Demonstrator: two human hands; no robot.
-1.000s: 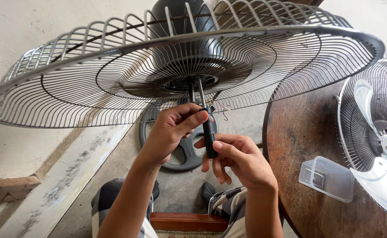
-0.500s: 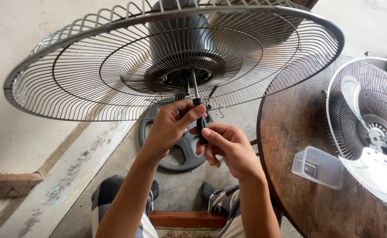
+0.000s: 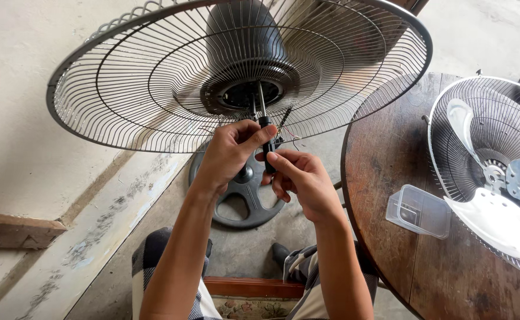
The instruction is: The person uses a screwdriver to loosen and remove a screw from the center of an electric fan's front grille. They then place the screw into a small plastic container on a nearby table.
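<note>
Screwdriver [image 3: 265,137] axis: we see it run steeply up into the fan motor hub [image 3: 245,93].
Grip: our left hand [image 3: 229,154] and right hand [image 3: 298,178] both pinch its handle, just below the hub.

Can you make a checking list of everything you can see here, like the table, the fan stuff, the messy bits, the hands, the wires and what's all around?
Surface: round dark wooden table, worn.
Job's things: wire fan guard with black motor housing; black-handled screwdriver at the hub.
Clutter: clear plastic container; second fan guard with blade on the table.
Hands: left hand and right hand both grip the screwdriver.
Cables: thin wires near the hub.
Surroundings: concrete floor, black round fan base, wooden plank.
</note>
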